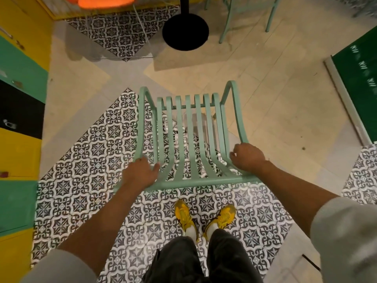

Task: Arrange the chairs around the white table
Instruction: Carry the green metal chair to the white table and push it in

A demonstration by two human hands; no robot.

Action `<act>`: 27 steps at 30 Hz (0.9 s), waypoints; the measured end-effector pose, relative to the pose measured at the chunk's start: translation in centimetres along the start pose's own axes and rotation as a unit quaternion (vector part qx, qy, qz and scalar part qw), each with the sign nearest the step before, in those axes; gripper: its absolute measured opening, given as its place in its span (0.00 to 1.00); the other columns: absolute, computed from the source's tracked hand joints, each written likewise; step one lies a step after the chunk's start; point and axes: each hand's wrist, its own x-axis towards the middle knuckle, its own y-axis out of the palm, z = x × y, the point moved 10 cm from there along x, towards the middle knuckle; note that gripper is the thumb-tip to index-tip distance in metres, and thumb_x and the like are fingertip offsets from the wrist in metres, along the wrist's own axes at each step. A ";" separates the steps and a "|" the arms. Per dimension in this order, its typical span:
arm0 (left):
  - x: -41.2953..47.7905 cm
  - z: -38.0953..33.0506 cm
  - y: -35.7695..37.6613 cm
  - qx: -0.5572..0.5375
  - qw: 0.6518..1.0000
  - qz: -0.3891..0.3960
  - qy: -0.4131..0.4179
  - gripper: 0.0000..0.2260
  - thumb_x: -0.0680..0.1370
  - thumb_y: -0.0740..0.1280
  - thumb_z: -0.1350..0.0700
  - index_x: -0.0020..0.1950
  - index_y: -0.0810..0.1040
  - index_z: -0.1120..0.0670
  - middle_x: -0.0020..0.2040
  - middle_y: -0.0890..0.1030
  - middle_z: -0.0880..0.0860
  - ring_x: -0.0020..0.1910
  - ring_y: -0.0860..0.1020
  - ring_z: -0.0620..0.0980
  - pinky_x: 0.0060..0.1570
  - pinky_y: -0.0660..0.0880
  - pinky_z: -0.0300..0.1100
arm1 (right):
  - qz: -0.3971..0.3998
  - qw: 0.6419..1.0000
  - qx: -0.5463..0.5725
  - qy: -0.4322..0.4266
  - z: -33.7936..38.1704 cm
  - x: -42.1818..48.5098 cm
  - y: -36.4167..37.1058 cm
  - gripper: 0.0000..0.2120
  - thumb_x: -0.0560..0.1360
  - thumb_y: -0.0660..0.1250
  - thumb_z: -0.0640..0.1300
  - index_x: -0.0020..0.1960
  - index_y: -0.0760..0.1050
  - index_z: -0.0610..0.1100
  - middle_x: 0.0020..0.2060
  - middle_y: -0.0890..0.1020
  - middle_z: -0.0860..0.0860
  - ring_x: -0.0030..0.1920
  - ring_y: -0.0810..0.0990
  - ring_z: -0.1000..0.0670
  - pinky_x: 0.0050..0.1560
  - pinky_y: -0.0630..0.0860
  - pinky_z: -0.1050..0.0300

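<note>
Both hands, left hand (140, 173) and right hand (247, 158), clamp the back corners of a mint slatted chair (191, 139), seemingly rigid metal, light enough to lift.

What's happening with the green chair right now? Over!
Left hand and right hand both gripping the mint slatted chair by its back. Black table base ahead; bare floor between.

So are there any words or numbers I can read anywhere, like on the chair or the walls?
None can be read.
Green panel on the right: white marks, too blurred to tell whether they are letters.
Mint green chair held by the left hand and right hand: no label shows.
Floor tiles: only patterns, no writing.
</note>
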 end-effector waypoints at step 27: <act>-6.0 -8.9 2.1 0.135 0.960 -0.056 0.237 0.17 0.79 0.72 0.42 0.67 0.80 0.40 0.54 0.85 0.44 0.51 0.83 0.46 0.48 0.82 0.46 | -0.100 0.968 -0.121 -0.198 7.3 -8.2 1.9 0.24 0.79 0.59 0.74 0.64 0.77 0.59 0.43 0.84 0.56 0.41 0.83 0.52 0.43 0.83 0.54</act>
